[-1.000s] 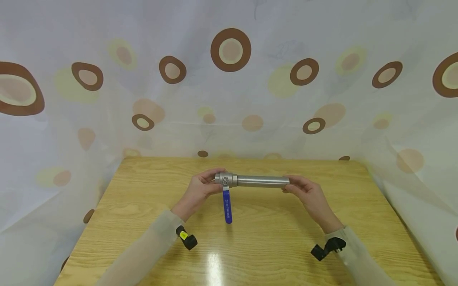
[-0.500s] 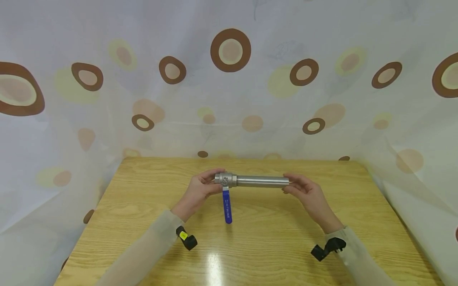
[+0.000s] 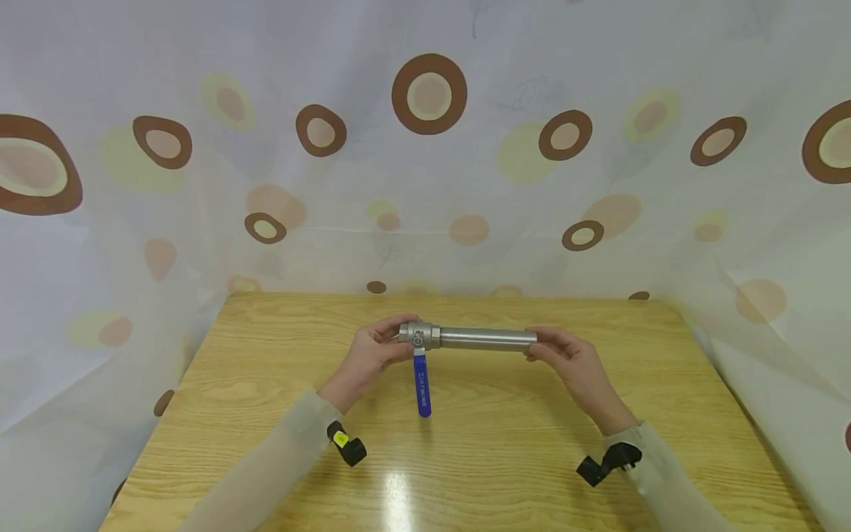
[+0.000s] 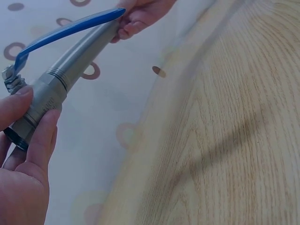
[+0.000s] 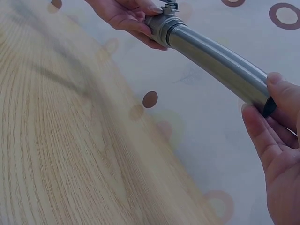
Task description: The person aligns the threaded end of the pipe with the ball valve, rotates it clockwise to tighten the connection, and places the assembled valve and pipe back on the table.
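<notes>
Far left, pale left sleeve (image 3: pixel 275 454) slanting up and inward from the lower edge. Black left wrist camera (image 3: pixel 355 451) on the cuff, bearing a small yellow label (image 3: pixel 341 438); its print too small to read.

Left hand (image 3: pixel 366 358): forearm angled up to the right, wrist nearly in line. Fingers grasping the valve (image 3: pixel 419 334) near its outer end, thumb on the near side, forefinger along the far side. Left wrist view shows raised characters on the valve body, not legible with certainty.

Blue lever (image 3: pixel 422 384) extends from the valve toward the person, roughly square to the pipe. Pale lettering runs along its length; cannot make it out.

Steel pipe (image 3: pixel 488 338) joined to the valve's right side, a few thread rings showing at the joint. Lies crosswise, held between the two hands, raised off the wood-grain counter (image 3: pixel 499 458).

Right hand (image 3: pixel 578 366): forearm angled up to the left, fingers pinching the pipe's free end, thumb nearest the person.

Far right, black right wrist camera (image 3: pixel 592 471) on the right sleeve (image 3: pixel 671 480). Behind everything, pale cloth (image 3: pixel 465 177) printed with brown-ringed ovals.
</notes>
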The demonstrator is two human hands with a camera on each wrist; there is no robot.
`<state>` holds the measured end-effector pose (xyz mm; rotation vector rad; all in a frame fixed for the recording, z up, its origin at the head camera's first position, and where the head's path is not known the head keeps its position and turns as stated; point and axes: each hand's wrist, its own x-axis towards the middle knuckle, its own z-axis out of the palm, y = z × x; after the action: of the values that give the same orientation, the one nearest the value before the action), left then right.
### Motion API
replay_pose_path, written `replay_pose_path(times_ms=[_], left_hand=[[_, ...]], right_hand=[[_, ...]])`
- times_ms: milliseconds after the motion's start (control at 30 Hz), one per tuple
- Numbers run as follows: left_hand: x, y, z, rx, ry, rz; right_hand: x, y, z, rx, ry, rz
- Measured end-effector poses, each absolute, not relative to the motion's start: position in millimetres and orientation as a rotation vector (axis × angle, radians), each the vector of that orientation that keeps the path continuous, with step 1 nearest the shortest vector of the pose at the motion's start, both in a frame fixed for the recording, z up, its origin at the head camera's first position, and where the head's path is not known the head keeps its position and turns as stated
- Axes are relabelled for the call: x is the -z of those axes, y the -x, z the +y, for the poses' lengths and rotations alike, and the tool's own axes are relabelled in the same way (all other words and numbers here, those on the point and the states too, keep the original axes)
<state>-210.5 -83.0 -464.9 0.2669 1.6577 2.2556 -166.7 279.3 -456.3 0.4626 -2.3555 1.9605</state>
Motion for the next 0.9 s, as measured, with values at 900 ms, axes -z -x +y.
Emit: replay_pose_path(times_ms=[900], left_hand=[[460.6,208.9,-81.5,-2.270,-0.264,1.652]], right_hand=[[457.0,165.7,278.6,-1.890,-0.425,-2.412]])
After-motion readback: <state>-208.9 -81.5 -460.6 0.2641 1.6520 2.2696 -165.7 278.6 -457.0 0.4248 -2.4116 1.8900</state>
